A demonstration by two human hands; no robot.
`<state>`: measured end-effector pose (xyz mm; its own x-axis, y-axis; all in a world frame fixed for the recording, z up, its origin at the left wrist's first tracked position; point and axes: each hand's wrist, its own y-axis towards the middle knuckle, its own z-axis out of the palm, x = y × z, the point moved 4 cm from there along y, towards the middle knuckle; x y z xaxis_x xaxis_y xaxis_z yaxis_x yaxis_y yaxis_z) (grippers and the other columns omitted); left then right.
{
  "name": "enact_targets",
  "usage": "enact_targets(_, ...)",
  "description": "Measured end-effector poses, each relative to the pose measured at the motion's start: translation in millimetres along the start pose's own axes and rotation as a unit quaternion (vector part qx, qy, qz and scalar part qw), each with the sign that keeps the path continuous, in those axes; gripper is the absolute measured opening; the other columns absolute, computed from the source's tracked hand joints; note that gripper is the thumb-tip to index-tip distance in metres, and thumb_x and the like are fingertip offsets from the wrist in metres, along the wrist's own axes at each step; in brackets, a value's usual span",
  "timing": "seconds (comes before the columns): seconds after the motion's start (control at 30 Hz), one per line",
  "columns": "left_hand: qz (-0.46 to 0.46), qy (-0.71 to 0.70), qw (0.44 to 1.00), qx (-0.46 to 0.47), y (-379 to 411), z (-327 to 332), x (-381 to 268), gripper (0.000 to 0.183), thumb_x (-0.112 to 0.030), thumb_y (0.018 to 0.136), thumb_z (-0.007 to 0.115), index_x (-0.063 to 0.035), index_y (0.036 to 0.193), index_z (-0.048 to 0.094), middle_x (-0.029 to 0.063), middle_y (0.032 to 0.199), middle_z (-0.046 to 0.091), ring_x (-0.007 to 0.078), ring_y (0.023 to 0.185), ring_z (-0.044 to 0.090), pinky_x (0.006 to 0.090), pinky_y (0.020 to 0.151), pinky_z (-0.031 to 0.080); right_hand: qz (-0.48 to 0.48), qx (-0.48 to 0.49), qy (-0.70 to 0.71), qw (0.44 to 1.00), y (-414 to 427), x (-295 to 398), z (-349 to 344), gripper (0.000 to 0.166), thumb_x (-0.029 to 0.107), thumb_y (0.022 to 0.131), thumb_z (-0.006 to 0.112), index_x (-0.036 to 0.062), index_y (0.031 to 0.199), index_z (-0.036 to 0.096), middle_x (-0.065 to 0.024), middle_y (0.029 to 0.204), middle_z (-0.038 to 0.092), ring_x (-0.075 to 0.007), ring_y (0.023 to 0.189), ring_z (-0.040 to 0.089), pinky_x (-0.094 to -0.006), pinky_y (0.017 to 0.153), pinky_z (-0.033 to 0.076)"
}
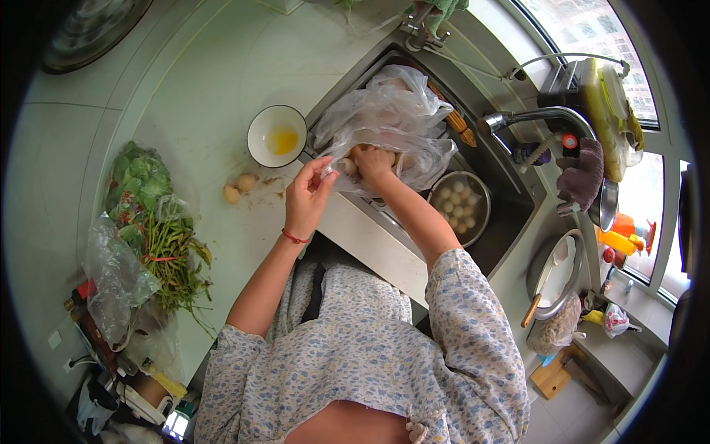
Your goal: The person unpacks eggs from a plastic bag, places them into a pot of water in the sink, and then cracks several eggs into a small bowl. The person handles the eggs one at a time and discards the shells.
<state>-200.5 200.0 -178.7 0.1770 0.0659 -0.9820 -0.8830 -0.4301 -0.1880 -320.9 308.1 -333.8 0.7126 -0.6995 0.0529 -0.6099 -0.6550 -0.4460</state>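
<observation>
My left hand (308, 195) pinches the rim of a clear plastic bag (383, 102), which rests over the sink. My right hand (373, 165) reaches into the bag's mouth among brown eggs (347, 167); its fingertips are hidden, so I cannot tell whether they grip one. To the left of the bag stands a small white enamel pan (260, 136) with a dark rim, holding yellow-orange raw egg (283, 140). Two eggs or eggshells (238, 188) lie on the counter below it. A steel bowl (486, 217) of small pale balls, perhaps quail eggs, sits in the sink.
Bagged leafy greens (138, 177) and tied stems (172, 261) lie at the counter's left. A steel faucet (546, 114) reaches over the sink (513, 191), near a bamboo brush (457, 121). On the right stands a wide pan (577, 261) with a wooden-handled tool (531, 311).
</observation>
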Motion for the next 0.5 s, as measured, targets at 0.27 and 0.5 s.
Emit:
enact_targets(0.27,0.001,-0.009,1.000,0.002,0.7,-0.3,0.4,0.026,-0.006,0.084,0.056,-0.0010,0.109,0.055,0.0021,0.088,0.060,0.0051,0.073,0.053,0.0198,0.066,0.044,0.012,-0.136,0.323,0.936,-21.9,-20.1,-0.8,0.034,0.020,0.072,0.062,0.0074,0.101,0.049,-0.0221,0.099,0.052,-0.0410,0.089,0.054,-0.0437,0.076,0.044)
enact_targets(0.5,0.003,-0.004,1.000,-0.003,0.8,1.2,0.1,0.025,-0.006,0.084,0.056,-0.0011,0.109,0.055,0.0024,0.088,0.060,0.0045,0.072,0.053,0.0188,0.064,0.043,0.040,-0.102,0.219,0.970,-22.4,-2.1,-8.6,0.030,0.028,0.073,0.061,0.0080,0.094,0.055,-0.0176,0.098,0.053,-0.0316,0.083,0.059,-0.0415,0.066,0.049)
